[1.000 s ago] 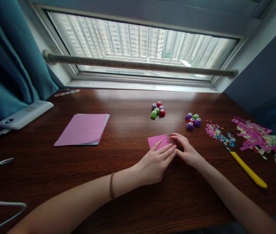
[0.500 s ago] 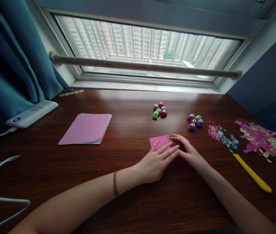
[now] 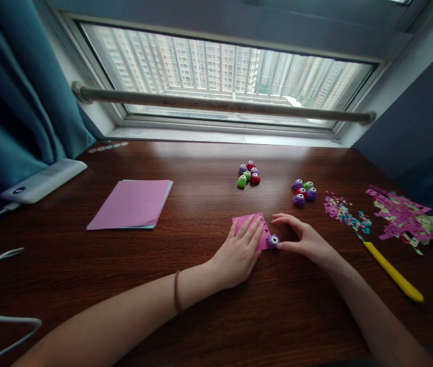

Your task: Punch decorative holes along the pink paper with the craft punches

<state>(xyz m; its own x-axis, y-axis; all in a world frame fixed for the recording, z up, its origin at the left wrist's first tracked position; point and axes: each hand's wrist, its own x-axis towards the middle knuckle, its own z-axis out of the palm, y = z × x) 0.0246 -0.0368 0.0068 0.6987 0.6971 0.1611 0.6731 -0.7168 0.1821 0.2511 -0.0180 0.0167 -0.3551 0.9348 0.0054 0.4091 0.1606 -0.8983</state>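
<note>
At window-side tabletop [image 3: 201, 285], centre right: left hand [image 3: 239, 252] lies flat, fingers spread, pinning small pink paper [image 3: 247, 224] with holes along right edge. Right hand [image 3: 304, 238] pinches small purple punch [image 3: 273, 240] at paper's near right corner. Far behind: two clusters of coloured punches [image 3: 248, 173] [image 3: 302, 191]. Far left: stack of pink sheets [image 3: 132, 203], white power bank [image 3: 43, 180] at edge. Right: confetti [image 3: 344, 210], paper strips [image 3: 407, 216], yellow-handled tool [image 3: 392, 272].
</note>
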